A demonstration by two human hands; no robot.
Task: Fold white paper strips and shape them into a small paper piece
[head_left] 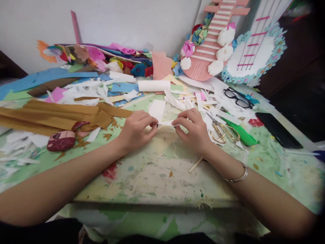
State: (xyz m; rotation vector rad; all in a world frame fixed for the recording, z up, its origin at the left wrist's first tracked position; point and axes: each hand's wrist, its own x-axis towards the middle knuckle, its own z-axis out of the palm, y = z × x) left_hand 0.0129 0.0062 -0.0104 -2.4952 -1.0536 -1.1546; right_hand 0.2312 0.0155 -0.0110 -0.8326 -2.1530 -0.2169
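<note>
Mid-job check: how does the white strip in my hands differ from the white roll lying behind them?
The white strip is pinched between the left hand and the right hand, while the white roll lies untouched beyond them. The white strip is narrow and thin; the white roll is thicker and rounded. Both are white and run roughly left to right.

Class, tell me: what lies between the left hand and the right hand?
In the head view, a white paper strip spans the gap, pinched by the left hand and the right hand.
</note>
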